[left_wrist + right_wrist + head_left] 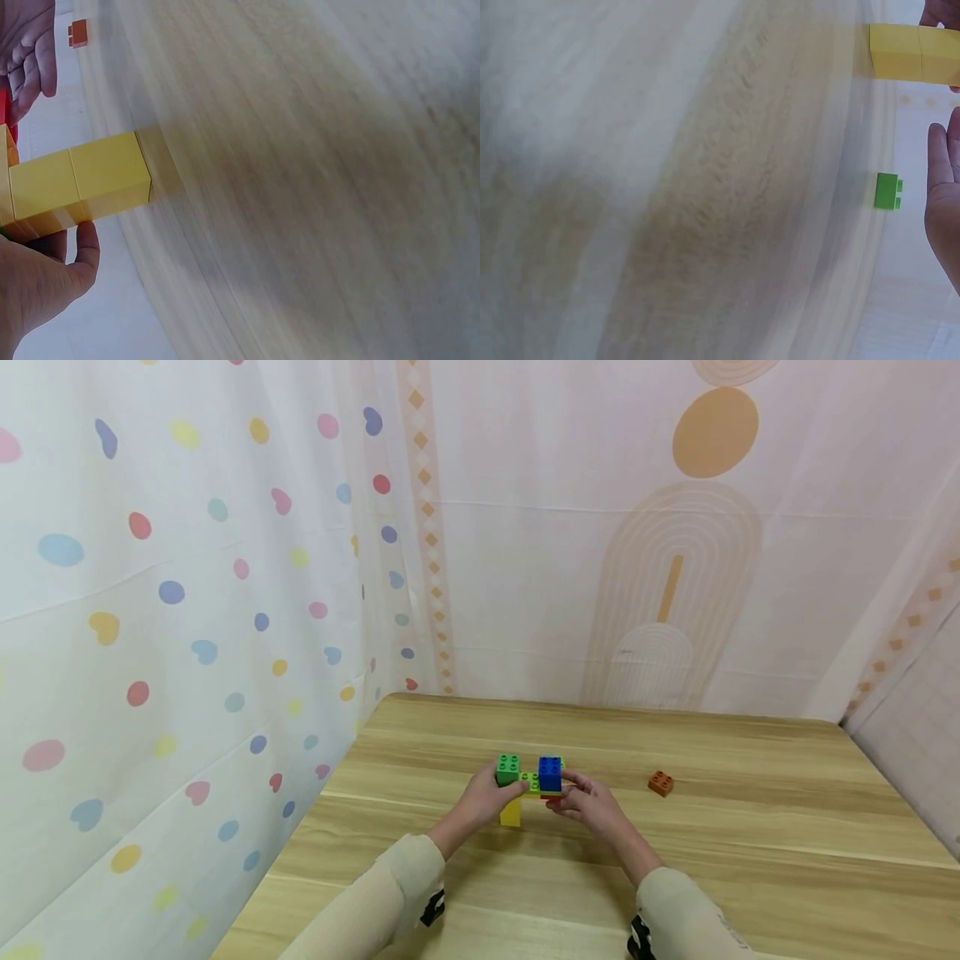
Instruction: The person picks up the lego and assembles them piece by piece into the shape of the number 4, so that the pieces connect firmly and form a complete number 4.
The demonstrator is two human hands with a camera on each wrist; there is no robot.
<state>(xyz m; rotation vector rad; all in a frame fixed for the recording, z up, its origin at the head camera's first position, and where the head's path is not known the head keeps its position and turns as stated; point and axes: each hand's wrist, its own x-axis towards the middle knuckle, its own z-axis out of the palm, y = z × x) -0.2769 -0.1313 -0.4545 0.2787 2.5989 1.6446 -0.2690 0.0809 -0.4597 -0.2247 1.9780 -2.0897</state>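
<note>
A toy building-brick structure (532, 784) is between the two hands. Its left side is a column of yellow bricks (112, 172) with a green brick (508, 767) on top. A lime piece spans to the right, carrying a blue brick (550, 773); a red brick (4, 109) shows beneath that end. The left hand (482, 799) grips the column, thumb at the near side. At the right end, the right hand (591, 802) holds the structure beside the blue brick, its lower fingers loosely extended below. Whether the column's foot touches the table cannot be told.
On the wooden table (750, 860) an orange-brown brick (661, 782) lies to the right of the hands. A loose lime-green brick (886, 191) lies beyond the right hand. Patterned curtains (525, 568) hang behind the table and along its left.
</note>
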